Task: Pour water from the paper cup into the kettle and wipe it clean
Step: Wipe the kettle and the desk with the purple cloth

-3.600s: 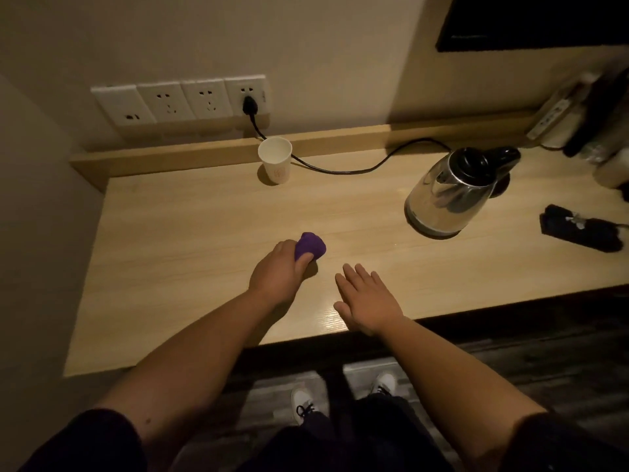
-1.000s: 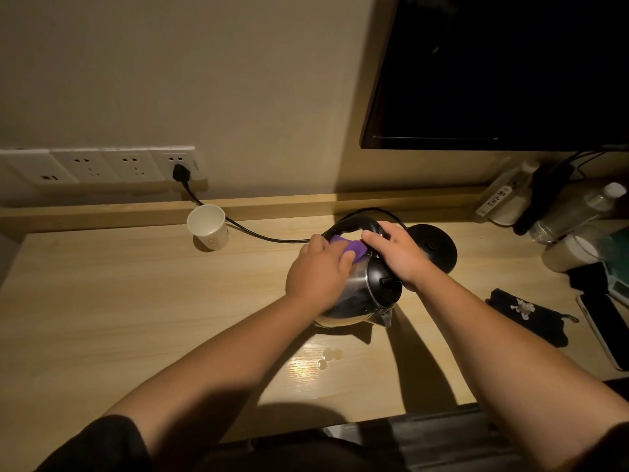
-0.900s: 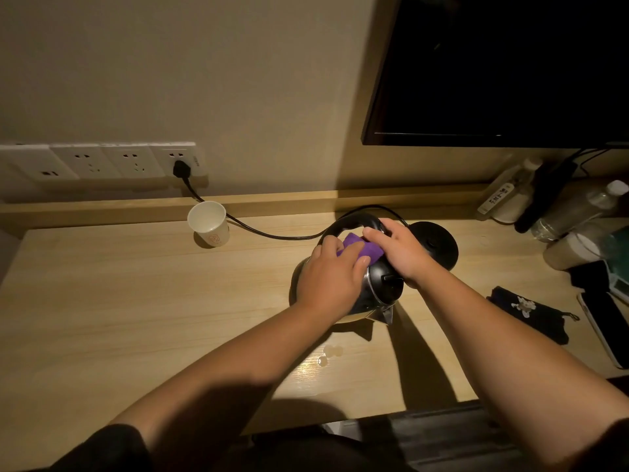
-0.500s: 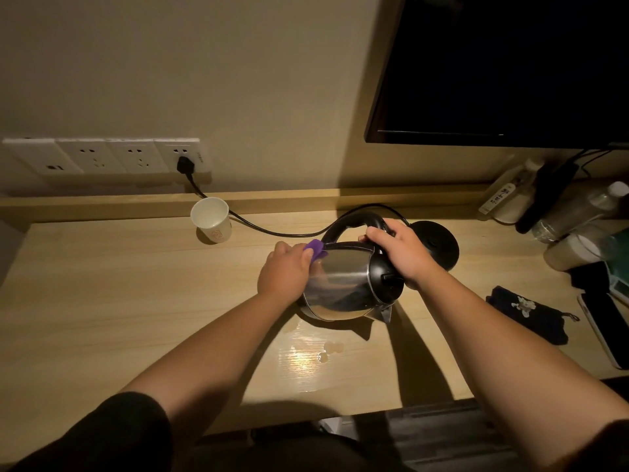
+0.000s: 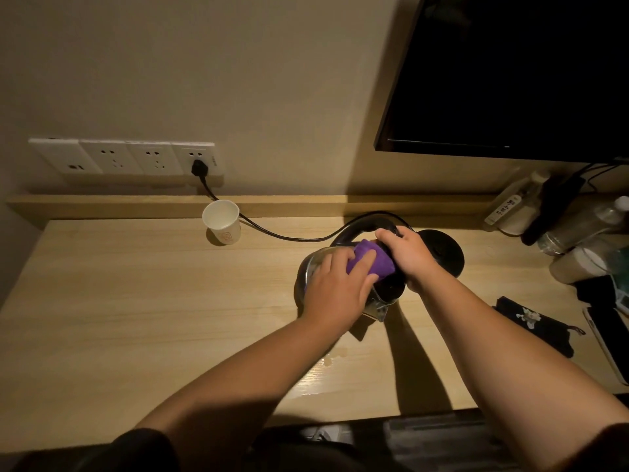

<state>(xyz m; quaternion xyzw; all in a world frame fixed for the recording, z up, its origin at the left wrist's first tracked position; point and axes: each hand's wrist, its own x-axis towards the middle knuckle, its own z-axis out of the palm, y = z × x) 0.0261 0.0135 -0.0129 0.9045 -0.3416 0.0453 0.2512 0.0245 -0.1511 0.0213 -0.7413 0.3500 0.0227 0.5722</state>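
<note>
A steel kettle (image 5: 311, 267) with a black lid and handle lies tilted on its side on the wooden desk (image 5: 136, 301), spout toward me. My right hand (image 5: 406, 255) grips its black handle. My left hand (image 5: 337, 287) presses a purple cloth (image 5: 371, 260) onto the top of the kettle body near the lid; most of the body is hidden under that hand. A white paper cup (image 5: 222, 222) stands upright at the back of the desk, well left of the kettle.
The kettle's black base (image 5: 442, 255) sits just right of it, its cord (image 5: 272, 233) running to a wall socket (image 5: 199, 165). Bottles (image 5: 578, 233) crowd the right rear corner. A dark pouch (image 5: 534, 323) lies right. Small water drops (image 5: 332, 357) lie on the desk near me.
My left hand slid the purple cloth from the kettle's left side up and right onto its top near the lid. My right hand stayed on the handle.
</note>
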